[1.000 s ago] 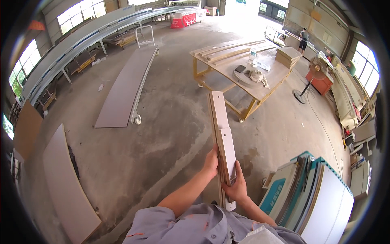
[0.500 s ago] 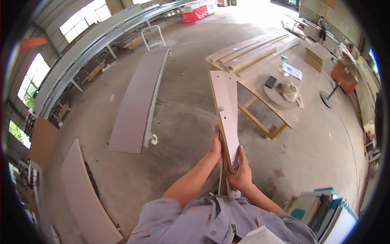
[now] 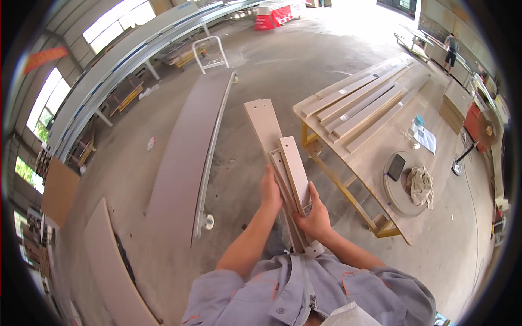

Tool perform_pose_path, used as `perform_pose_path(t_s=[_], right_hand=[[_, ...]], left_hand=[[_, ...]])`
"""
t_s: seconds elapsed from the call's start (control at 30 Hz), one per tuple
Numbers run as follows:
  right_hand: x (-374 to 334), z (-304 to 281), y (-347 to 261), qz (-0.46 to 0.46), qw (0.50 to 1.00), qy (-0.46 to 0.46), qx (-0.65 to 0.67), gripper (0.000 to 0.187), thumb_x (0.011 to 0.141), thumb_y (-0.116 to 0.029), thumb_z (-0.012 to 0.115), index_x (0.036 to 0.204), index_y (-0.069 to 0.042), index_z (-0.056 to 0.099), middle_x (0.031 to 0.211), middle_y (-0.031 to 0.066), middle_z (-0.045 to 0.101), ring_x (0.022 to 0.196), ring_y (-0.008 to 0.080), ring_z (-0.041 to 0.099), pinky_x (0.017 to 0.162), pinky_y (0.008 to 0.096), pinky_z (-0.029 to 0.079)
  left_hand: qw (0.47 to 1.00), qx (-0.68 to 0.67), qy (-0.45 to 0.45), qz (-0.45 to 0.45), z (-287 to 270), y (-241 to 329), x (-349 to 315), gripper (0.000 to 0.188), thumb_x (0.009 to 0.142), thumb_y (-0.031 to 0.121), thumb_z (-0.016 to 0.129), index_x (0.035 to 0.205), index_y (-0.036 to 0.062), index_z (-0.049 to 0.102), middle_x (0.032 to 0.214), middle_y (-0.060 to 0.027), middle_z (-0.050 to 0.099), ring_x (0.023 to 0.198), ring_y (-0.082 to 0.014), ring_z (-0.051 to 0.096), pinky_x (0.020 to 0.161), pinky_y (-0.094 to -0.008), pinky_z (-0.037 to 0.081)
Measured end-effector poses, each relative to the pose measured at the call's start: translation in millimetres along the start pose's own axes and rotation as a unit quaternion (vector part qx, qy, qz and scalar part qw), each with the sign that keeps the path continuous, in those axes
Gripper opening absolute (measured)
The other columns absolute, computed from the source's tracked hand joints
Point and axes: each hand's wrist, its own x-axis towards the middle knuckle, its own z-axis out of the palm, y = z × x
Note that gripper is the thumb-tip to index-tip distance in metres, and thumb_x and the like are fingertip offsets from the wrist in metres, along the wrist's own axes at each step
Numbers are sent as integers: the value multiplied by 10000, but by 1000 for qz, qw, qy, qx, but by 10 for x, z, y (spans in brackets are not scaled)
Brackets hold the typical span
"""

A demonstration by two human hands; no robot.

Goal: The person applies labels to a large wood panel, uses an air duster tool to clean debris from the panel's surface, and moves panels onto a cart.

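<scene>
At the lower centre of the frame, in front of a grey jacket [image 3: 255,282], two bare hands hold a bundle of narrow boards [image 3: 296,174] that slants up from the wearer's body. The left hand [image 3: 271,191] grasps the bundle's left side; the right hand [image 3: 315,218] clasps its right side lower down, one digit lying along the edge. Fingers beneath the boards are hidden. At least three boards show, their ends staggered: the longest [image 3: 263,122] reaches up and left, fanned slightly from the others, with holes near its end.

The step in hand is judged to be supporting and keeping together this loose bundle; any further move would call for even pressure from both sides, lest the fanned boards slide.

At lower left is a pale panel [image 3: 117,266]. Right of centre, apart from the bundle, a table [image 3: 361,167] bears a round disc [image 3: 392,194] with a phone [image 3: 396,167] and a crumpled cloth [image 3: 421,187]; farther along lie long strips [image 3: 348,92]. Left of centre, a long panel [image 3: 187,146] rests on a trolley [image 3: 209,54]. A person [image 3: 451,50] stands at upper right.
</scene>
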Motion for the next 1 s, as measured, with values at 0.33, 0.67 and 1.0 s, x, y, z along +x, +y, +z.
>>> perform_pose_path(t_s=[0.33, 0.67, 1.0], right_hand=[[2913, -35, -148, 113, 987, 113, 21, 923, 667, -186, 701, 1458, -13, 258, 1276, 268, 533, 1186, 373, 541, 999, 379, 425], [5418, -342, 940, 141, 922, 307, 190, 903, 649, -77, 699, 1433, 48, 269, 1311, 200, 488, 1193, 253, 514, 1000, 324, 419], [7227, -514, 1972, 242, 866, 362, 244, 928, 667, -153, 715, 1436, 70, 245, 1384, 257, 425, 1306, 318, 416, 1086, 346, 321]], left_hand=[[976, 198, -82, -49, 936, 132, 2989, 505, 984, 430, 485, 1191, -24, 566, 1135, -110, 614, 1008, -175, 571, 889, -312, 445], [922, 249, -200, -219, 2145, -378, 5920, 369, 913, 223, 639, 1165, -28, 543, 1072, -82, 620, 933, -170, 578, 830, -327, 463], [870, 277, -226, -341, 3031, -1530, 8192, 306, 909, 183, 609, 1144, 5, 524, 1041, -114, 611, 952, -245, 612, 806, -395, 515]])
